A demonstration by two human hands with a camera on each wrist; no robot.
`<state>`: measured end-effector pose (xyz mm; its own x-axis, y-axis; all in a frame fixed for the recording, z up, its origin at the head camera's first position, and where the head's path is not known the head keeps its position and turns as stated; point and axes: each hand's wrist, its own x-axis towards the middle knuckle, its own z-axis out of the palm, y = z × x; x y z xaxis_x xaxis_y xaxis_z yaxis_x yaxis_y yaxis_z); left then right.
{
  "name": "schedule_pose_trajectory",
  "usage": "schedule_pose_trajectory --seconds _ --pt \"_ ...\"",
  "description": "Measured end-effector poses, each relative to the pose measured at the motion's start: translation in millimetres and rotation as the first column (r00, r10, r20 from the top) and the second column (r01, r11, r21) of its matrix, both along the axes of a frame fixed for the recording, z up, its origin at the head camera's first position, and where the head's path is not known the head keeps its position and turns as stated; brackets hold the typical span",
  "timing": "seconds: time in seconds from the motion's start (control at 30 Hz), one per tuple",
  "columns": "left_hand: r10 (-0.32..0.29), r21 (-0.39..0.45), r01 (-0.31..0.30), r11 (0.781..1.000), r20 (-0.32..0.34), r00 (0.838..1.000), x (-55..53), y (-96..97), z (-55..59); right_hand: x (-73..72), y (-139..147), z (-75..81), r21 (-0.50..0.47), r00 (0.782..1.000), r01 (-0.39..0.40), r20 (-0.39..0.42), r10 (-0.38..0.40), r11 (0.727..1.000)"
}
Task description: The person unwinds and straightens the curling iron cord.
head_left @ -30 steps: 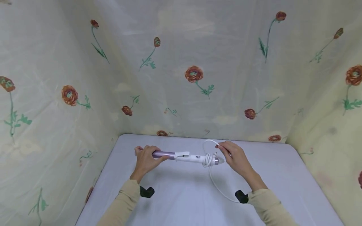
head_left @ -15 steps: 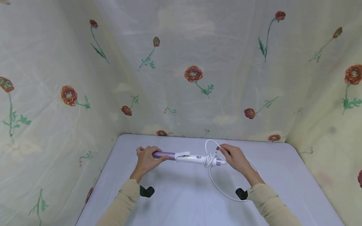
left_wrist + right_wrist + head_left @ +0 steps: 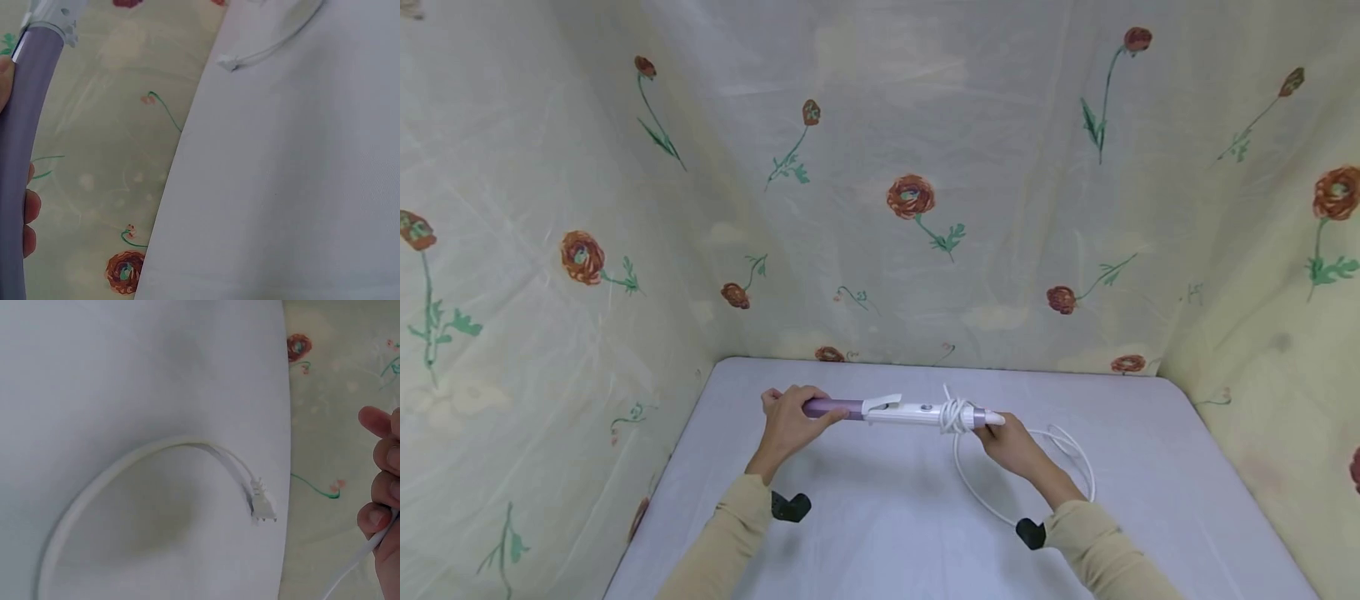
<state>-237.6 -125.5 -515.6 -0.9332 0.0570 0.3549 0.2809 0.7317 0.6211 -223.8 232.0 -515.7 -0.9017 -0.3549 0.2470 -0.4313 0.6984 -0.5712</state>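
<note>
A curling iron (image 3: 917, 412) with a purple barrel (image 3: 31, 125) and white handle is held roughly level above the table in the head view. My left hand (image 3: 792, 421) grips the barrel, thumb along one side and fingers round the other. White power cord (image 3: 953, 416) is wound in several turns round the handle's right end. My right hand (image 3: 1011, 446) is at that end, just below the handle tip. In the right wrist view its fingers (image 3: 386, 487) are curled, with the cord running out beneath the little finger. The white two-pin plug (image 3: 264, 503) is close over the table.
A white-covered table (image 3: 880, 517) lies beneath, its back edge against a flower-patterned cloth (image 3: 850, 275) that also encloses both sides. A loose loop of cord (image 3: 1088, 467) hangs beside the right forearm. Black wrist cameras (image 3: 790, 507) are worn on both wrists.
My right hand has come down from above the handle end to just below it. The raised cord loop there has shrunk, and loose cord has appeared right of the forearm. My left hand stays put.
</note>
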Motion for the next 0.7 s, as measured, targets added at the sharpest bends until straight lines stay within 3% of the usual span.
schedule_pose_trajectory --seconds 0.2,0.27,0.5,0.63,0.7 --pt "0.036 0.022 -0.036 0.999 -0.026 0.999 1.8 0.0 1.6 12.4 -12.8 -11.7 0.107 1.000 0.002 -0.011 -0.001 0.994" --pt "0.053 0.030 -0.052 0.998 -0.031 0.998 1.4 -0.3 2.2 17.4 -16.0 -13.6 0.124 1.000 0.009 0.019 -0.011 0.992" --pt "0.116 0.002 -0.117 0.993 -0.110 0.987 -4.7 -4.4 4.8 41.6 -19.8 -16.6 0.105 0.987 -0.038 0.157 0.021 0.994" --pt "0.121 -0.027 -0.125 0.992 -0.123 0.985 -6.7 -5.6 4.3 58.7 -19.3 -17.0 0.063 0.985 -0.083 0.154 0.073 0.995" --pt "0.121 -0.029 -0.125 0.992 -0.108 0.987 -6.9 -5.3 3.1 66.7 -19.0 -18.2 0.040 0.992 -0.087 0.094 0.083 0.995"
